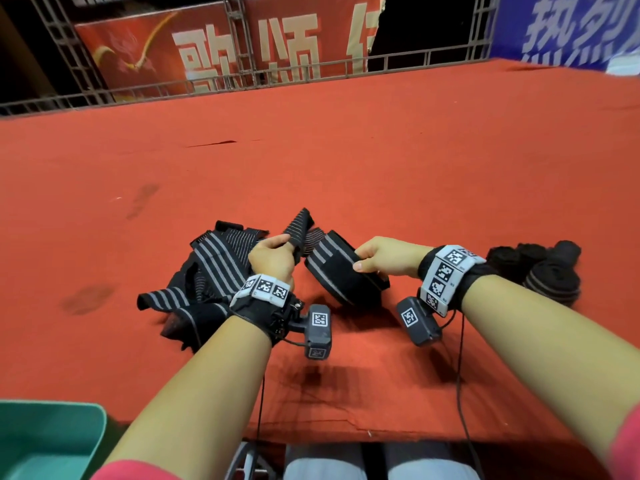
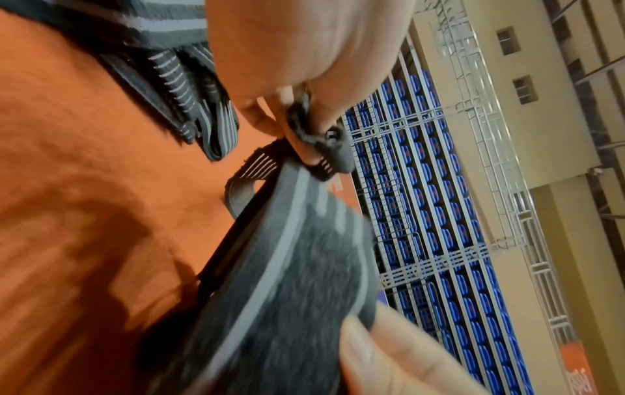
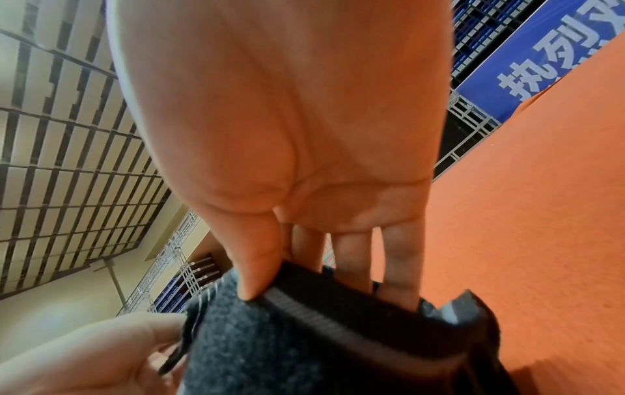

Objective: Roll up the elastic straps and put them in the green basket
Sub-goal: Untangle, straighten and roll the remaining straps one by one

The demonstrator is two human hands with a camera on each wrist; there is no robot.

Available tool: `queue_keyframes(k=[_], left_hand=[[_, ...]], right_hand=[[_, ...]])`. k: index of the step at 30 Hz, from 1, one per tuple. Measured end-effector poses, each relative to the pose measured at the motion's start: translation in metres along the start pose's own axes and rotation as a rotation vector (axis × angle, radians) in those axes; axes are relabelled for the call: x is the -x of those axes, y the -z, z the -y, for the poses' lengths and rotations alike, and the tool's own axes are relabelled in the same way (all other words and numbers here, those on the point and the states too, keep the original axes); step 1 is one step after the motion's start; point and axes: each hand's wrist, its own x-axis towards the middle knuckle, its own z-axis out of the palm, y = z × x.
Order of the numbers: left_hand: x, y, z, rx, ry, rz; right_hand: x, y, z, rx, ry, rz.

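A black elastic strap with grey stripes is held up between both hands over the red table. My right hand grips its wide folded end, thumb on top and fingers behind. My left hand pinches the strap's narrower stretch, seen close in the left wrist view. Left of that hand lies a loose heap of striped straps. Rolled black straps sit at the right. A corner of the green basket shows at the bottom left, below the table edge.
The red cloth table stretches far ahead and to both sides. A metal truss rail with red and blue banners runs along its far edge. My knees are under the near edge.
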Motion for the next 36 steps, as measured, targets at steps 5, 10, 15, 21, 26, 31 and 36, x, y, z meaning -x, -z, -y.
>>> queue_keyframes(k=[5, 10, 15, 21, 26, 31, 36], left_hand=[[-0.022, 0.026, -0.013, 0.002, -0.033, -0.130], [-0.027, 0.040, -0.025, -0.071, -0.057, -0.101], [-0.023, 0.044, -0.021, -0.408, 0.079, 0.022], [0.021, 0.026, -0.053, -0.748, -0.116, 0.106], [0.047, 0.010, -0.070, -0.762, -0.354, 0.710], [0.063, -0.002, -0.069, -0.956, -0.409, 0.960], [0.068, 0.003, -0.062, -1.050, -0.477, 0.896]], right_hand=[[0.004, 0.010, -0.002, 0.006, -0.072, -0.107], [0.018, 0.012, 0.016, -0.156, -0.011, -0.197], [0.021, 0.013, 0.032, -0.226, 0.054, -0.157], [0.026, 0.012, 0.048, -0.233, 0.092, -0.154], [0.032, 0.010, 0.053, -0.110, 0.097, -0.124], [0.043, 0.007, 0.059, 0.014, 0.110, -0.074], [0.053, 0.011, 0.054, 0.114, 0.110, -0.060]])
